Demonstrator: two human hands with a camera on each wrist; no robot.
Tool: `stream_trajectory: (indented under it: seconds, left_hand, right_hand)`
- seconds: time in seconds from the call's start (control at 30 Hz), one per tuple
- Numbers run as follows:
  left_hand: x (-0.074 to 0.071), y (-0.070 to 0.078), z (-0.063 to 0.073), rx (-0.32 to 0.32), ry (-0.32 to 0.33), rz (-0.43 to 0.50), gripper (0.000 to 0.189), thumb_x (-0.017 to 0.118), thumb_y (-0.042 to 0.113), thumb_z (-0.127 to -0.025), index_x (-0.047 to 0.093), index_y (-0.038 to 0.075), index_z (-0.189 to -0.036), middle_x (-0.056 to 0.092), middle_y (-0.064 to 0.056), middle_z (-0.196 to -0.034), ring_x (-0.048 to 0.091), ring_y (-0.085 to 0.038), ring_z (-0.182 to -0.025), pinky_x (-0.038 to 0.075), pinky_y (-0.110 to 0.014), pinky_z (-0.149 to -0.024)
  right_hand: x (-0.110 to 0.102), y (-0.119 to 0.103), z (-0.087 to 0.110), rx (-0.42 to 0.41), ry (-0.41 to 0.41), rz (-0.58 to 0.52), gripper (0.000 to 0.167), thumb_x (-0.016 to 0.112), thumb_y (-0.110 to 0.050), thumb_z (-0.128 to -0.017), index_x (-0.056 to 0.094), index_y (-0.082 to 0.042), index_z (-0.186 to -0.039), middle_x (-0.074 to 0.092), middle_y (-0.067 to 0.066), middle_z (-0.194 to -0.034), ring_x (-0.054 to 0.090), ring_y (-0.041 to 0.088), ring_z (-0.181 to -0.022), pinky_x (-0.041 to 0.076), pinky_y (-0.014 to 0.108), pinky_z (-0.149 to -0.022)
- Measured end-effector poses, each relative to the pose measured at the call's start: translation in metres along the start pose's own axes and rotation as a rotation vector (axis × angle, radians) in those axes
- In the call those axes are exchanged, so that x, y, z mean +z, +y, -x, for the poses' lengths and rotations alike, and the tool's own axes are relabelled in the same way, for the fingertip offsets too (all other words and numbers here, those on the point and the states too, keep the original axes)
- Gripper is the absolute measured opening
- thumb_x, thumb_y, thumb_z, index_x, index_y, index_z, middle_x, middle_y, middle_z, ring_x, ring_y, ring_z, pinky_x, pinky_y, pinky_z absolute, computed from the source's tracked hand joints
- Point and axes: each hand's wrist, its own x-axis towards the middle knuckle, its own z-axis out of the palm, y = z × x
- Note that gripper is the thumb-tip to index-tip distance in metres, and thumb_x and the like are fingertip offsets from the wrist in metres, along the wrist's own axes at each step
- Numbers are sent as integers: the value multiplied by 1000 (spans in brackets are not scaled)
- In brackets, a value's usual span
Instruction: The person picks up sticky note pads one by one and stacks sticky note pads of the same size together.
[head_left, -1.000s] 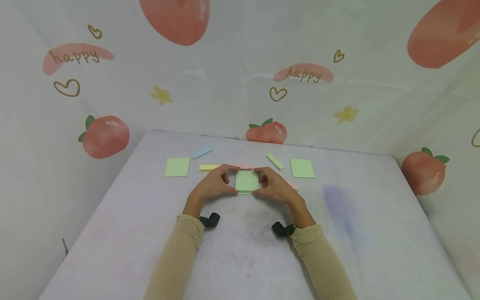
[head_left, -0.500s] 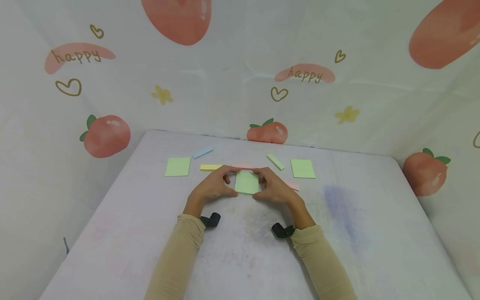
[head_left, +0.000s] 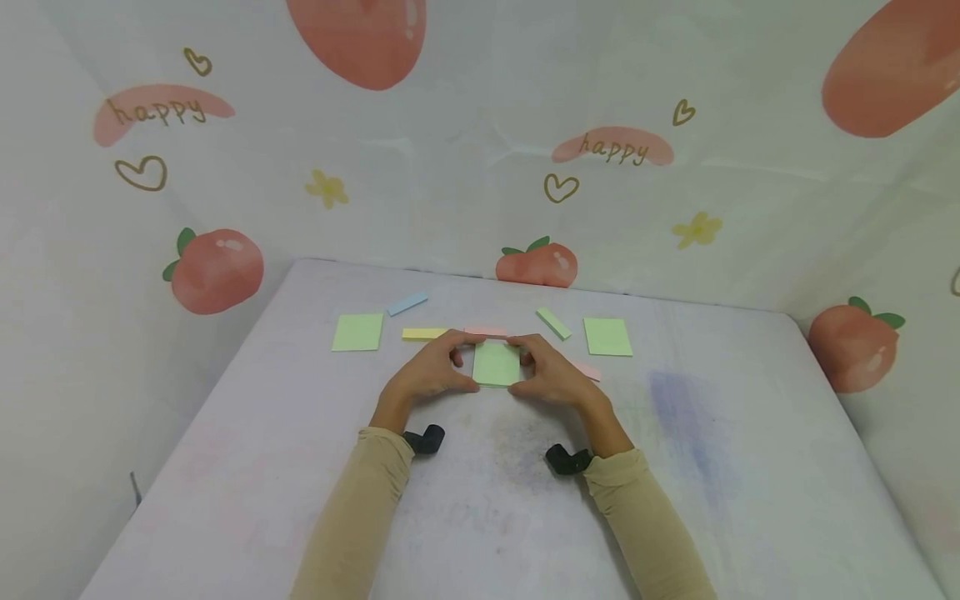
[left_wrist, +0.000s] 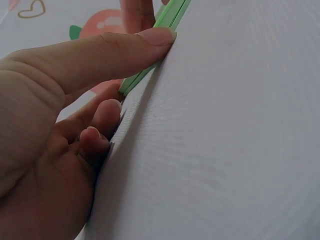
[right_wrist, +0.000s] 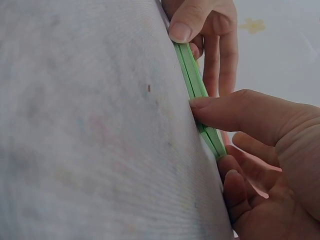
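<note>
In the head view, I have the green stack (head_left: 497, 364) straight ahead of me, between my left hand (head_left: 433, 368) at nine o'clock and my right hand (head_left: 553, 372) at three. Each thumb is at a near corner and each forefinger reaches a far one, the spread just spanning the stack. I take it I hold it this way so four corners get pressed evenly and the layers sit flush. Its face looks about square, so I see no clear long axis; its sides run twelve to six, its near edge faces me. Around it lie a blue strip (head_left: 407, 303) and a yellow strip (head_left: 422, 334) towards ten, a pink strip (head_left: 486, 332) at twelve and a green strip (head_left: 553, 323) at two, probably set aside to leave me room.

In the left wrist view, the stack shows edge-on, slanting from seven to one, a dark seam along it. My left thumb (left_wrist: 150, 42) presses that edge; my lower fingers curl near the tabletop (left_wrist: 225, 150).

In the right wrist view, the edge slants eleven to five, again seamed. My right thumb (right_wrist: 205, 104) bears on it, with my other thumb towards eleven. Whether the stack touches the tabletop all along, I cannot tell.
</note>
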Motion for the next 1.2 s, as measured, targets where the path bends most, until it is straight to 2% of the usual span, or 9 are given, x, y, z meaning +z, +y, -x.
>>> stream_trajectory:
  seconds: [0.17, 0.4, 0.53, 0.63, 0.8, 0.9, 1.03, 1.2]
  left_hand:
    - [0, 0, 1, -5, 5, 11, 78, 93, 15, -71, 60, 25, -141, 54, -5, -106, 46, -22, -95, 42, -32, -77]
    - [1, -1, 1, -23, 4, -4, 76, 92, 16, -73, 58, 21, -142, 53, -6, -105, 48, -22, -97, 44, -32, -79]
    - [2, 1, 0, -38, 1, -18, 80, 92, 17, -73, 56, 21, -144, 52, -6, -105, 47, -22, -96, 43, -33, -79]
    - [2, 1, -1, -33, 0, -28, 81, 92, 18, -73, 56, 20, -145, 53, -5, -105, 48, -22, -96, 43, -33, -80]
    - [0, 1, 0, -35, 0, -28, 78, 92, 18, -74, 57, 20, -144, 54, -5, -107, 48, -21, -98, 43, -32, -81]
    - [0, 0, 0, -36, -2, -29, 77, 92, 19, -74, 58, 20, -143, 53, -5, -107, 48, -21, -97, 43, -31, -80]
    - [0, 0, 0, -33, -5, -32, 77, 91, 19, -74, 57, 20, -144, 54, -5, -109, 48, -21, -97, 43, -31, -80]
    - [0, 2, 2, -29, -8, -26, 77, 91, 19, -75, 57, 20, -144, 55, -5, -113, 49, -21, -98, 44, -31, -82]
  right_hand:
    - [-1, -3, 0, -3, -9, -3, 76, 80, -12, -84, 43, -5, -151, 47, 18, -143, 53, 30, -116, 46, 37, -94]
    - [-3, -9, 0, 13, -24, 32, 73, 81, -14, -84, 47, -7, -148, 48, 17, -141, 55, 29, -115, 48, 35, -92]
    - [-5, -13, 1, 17, -13, 81, 70, 80, -22, -88, 48, -7, -148, 49, 17, -140, 56, 27, -113, 50, 36, -91]
    - [-7, -17, 3, 16, 24, 138, 70, 79, -32, -90, 47, -8, -148, 49, 16, -144, 55, 28, -117, 50, 42, -96]
    - [-9, -26, 6, 22, 129, 304, 78, 76, -49, -89, 47, -9, -151, 47, 15, -152, 42, 38, -141, 41, 56, -114]
    - [-8, -29, 7, 42, 170, 425, 83, 70, -57, -90, 44, -10, -153, 44, 15, -156, 36, 43, -145, 35, 60, -117]
    - [-9, -30, 8, 81, 184, 558, 88, 61, -65, -92, 37, -12, -158, 36, 15, -163, 33, 44, -148, 30, 64, -118]
    - [-17, -26, 10, 130, 165, 595, 90, 50, -71, -94, 26, -18, -163, 22, 12, -170, 15, 42, -157, 16, 66, -124]
